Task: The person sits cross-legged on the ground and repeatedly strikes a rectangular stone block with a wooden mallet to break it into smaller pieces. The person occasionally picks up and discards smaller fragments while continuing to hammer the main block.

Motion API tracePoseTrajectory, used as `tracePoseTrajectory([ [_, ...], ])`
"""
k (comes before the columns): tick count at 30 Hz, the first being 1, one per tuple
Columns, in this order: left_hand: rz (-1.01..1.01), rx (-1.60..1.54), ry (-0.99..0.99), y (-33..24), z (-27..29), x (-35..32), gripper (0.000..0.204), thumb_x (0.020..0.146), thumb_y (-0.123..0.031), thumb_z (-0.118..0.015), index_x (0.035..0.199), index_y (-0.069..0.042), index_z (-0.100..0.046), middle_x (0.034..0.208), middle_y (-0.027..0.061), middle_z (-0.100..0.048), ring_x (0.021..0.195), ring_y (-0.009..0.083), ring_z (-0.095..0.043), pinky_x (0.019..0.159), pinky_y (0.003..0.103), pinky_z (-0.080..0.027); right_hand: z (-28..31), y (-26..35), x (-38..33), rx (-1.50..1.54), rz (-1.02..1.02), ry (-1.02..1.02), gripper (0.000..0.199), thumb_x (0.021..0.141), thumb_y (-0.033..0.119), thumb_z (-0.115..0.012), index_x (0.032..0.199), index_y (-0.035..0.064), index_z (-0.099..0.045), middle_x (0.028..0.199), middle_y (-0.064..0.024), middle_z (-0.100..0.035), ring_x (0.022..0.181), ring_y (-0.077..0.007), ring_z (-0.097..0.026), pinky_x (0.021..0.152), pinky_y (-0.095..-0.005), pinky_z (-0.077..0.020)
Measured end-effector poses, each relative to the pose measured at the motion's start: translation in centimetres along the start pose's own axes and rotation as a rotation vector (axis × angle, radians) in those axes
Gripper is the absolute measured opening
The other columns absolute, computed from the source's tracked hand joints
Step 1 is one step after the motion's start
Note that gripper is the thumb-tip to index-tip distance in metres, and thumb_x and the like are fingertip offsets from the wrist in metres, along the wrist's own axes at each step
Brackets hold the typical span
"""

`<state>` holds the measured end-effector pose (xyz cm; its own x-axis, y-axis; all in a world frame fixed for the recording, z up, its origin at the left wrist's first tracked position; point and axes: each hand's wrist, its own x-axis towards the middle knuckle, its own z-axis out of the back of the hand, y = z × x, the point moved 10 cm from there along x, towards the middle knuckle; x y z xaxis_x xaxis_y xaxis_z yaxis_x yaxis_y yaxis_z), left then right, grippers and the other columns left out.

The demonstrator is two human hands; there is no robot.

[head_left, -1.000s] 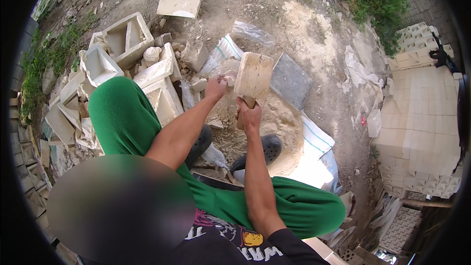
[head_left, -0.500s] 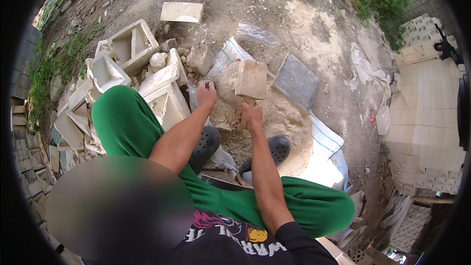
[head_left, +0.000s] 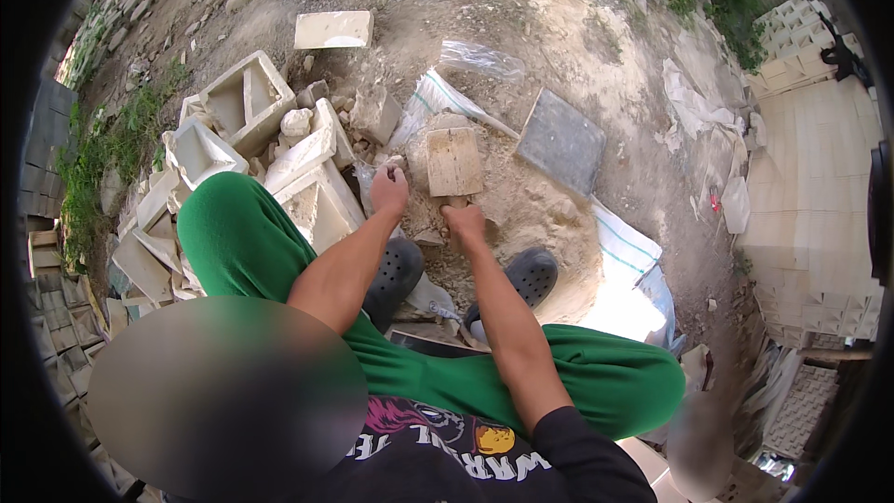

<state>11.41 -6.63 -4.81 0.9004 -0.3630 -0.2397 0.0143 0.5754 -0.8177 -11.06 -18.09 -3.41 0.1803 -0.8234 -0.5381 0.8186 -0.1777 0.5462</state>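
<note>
My right hand (head_left: pixel 464 223) is closed round the short handle of a wooden mallet (head_left: pixel 453 161). The mallet's blocky head is over pale crushed material on a white sack (head_left: pixel 626 247) with coloured stripes. To the left of the mallet, my left hand (head_left: pixel 389 190) has its fingers curled together. Something pale shows at its fingertips, too small to name. Crumbled powder (head_left: pixel 535 214) spreads between my feet, which are in dark clogs (head_left: pixel 392 277). Broken cream-coloured block pieces (head_left: pixel 305 154) lie heaped just left of my left hand.
Beyond the sack's right side lies a flat grey slab (head_left: pixel 561 142). Clear plastic film (head_left: pixel 482 60) and a cream block (head_left: pixel 333 30) are farther out on the dirt. Hollow cream blocks (head_left: pixel 240 102) sit at the left, and stacked blocks (head_left: pixel 810 186) line the right side.
The mallet head has shifted slightly left and down with my right hand. My left hand stays beside it, fingers still curled. The whole view has tilted a little.
</note>
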Motion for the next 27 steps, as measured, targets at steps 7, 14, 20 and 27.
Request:
tracePoseTrajectory([
  [7, -0.238, -0.004, 0.002, -7.1, -0.1, 2.9, 0.026, 0.090, -0.026, -0.058, 0.105, -0.008, -0.068, 0.098, 0.0131, -0.071, 0.092, 0.0300, -0.068, 0.082, 0.040, -0.051, 4.2, 3.8, 1.1, 0.203, 0.131, 0.057, 0.032, 0.071, 0.030, -0.072, 0.070, -0.0020, -0.068, 0.064, -0.0114, -0.067, 0.053, -0.0207, -0.066, 0.053, -0.0337, -0.0525],
  [14, -0.582, 0.450, 0.198, -26.8, 1.9, 10.2, 0.034, 0.089, -0.028, -0.060, 0.115, -0.007, -0.065, 0.110, 0.0126, -0.070, 0.100, 0.0288, -0.067, 0.087, 0.040, -0.051, 3.8, 2.6, 2.2, 0.053, 0.156, 0.196, 0.034, 0.072, 0.032, -0.072, 0.071, -0.0021, -0.068, 0.063, -0.0126, -0.067, 0.055, -0.0213, -0.067, 0.057, -0.0345, -0.0541],
  [20, -1.155, 1.178, 0.571, -32.9, -1.5, 9.8, 0.031, 0.092, -0.021, -0.059, 0.122, -0.012, -0.062, 0.111, 0.0088, -0.066, 0.106, 0.0273, -0.063, 0.091, 0.042, -0.049, 3.4, 0.1, 6.7, -0.428, 0.192, 0.457, 0.039, 0.070, 0.034, -0.070, 0.066, -0.0037, -0.066, 0.062, -0.0139, -0.066, 0.055, -0.0241, -0.066, 0.059, -0.0348, -0.0540],
  [27, -1.092, 0.816, 0.682, -26.1, -2.0, 5.9, 0.027, 0.093, -0.023, -0.059, 0.117, -0.010, -0.065, 0.106, 0.0086, -0.067, 0.095, 0.0263, -0.066, 0.083, 0.041, -0.052, 5.6, 3.2, 7.7, -0.623, 0.214, 0.700, 0.044, 0.068, 0.039, -0.067, 0.071, -0.0056, -0.067, 0.073, -0.0196, -0.069, 0.073, -0.0330, -0.069, 0.071, -0.0382, -0.0545],
])
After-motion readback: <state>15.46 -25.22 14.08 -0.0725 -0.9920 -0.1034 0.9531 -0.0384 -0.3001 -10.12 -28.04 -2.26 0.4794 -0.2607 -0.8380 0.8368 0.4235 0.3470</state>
